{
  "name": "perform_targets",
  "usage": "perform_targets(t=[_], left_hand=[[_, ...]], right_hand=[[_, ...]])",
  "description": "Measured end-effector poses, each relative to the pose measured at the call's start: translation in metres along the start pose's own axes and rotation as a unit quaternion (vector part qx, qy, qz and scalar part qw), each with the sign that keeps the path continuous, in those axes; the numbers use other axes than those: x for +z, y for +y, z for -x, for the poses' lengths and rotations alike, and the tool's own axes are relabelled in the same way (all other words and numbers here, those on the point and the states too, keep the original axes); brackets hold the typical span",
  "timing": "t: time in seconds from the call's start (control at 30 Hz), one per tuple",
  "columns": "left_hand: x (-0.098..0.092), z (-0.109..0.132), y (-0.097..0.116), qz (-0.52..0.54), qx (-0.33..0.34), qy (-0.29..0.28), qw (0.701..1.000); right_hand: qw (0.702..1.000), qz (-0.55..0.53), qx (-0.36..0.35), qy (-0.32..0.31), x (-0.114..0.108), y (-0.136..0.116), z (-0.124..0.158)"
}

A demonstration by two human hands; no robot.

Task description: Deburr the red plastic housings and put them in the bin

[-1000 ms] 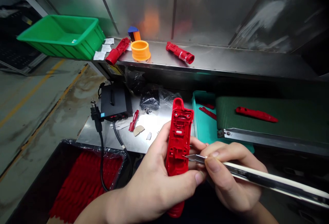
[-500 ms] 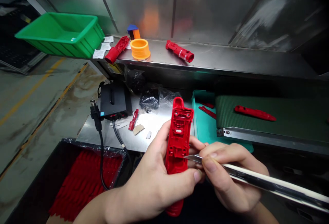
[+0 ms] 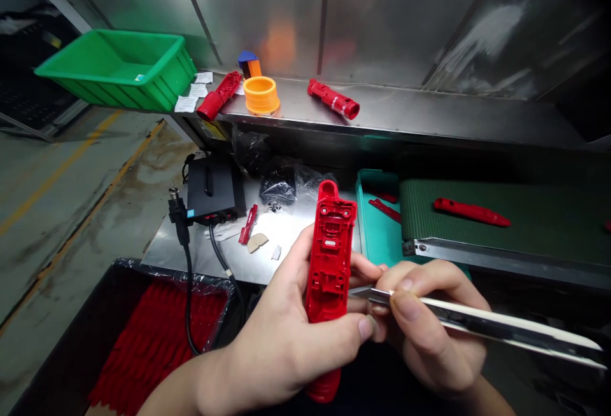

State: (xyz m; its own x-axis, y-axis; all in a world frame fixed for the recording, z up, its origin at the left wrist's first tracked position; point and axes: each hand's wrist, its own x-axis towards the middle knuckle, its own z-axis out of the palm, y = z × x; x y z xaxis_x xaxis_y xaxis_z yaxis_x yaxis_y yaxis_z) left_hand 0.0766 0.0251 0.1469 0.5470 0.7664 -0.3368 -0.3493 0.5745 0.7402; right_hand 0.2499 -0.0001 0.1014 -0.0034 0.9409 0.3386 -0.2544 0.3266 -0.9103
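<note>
While left fingers (image 3: 365, 327) grip a red plastic housing (image 3: 329, 263), right fingers (image 3: 405, 305) pinch a craft knife (image 3: 501, 327).

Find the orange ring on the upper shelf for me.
In the head view, the orange plastic ring stands left of centre on the upper steel shelf, between a red plastic part to its left and a second red part to its right.

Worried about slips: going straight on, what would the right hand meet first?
The right hand would probably meet the red plastic housing in the left hand first, its craft knife blade pointing there, though depth is unclear.
</note>
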Motion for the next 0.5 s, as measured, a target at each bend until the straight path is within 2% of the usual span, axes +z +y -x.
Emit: perform_targets(t=[0.27, 0.5], left_hand=[[0.0034, -0.0005, 0.0046, 0.001, -0.013, 0.021, 1.000], [0.0064, -0.0029, 0.0074, 0.041, -0.004, 0.015, 0.999]], right_hand=[[0.999, 0.040, -0.015, 0.003, 0.0011, -0.0032, 0.0014], [0.998, 0.068, -0.013, 0.001, 0.0006, -0.0040, 0.0013]])
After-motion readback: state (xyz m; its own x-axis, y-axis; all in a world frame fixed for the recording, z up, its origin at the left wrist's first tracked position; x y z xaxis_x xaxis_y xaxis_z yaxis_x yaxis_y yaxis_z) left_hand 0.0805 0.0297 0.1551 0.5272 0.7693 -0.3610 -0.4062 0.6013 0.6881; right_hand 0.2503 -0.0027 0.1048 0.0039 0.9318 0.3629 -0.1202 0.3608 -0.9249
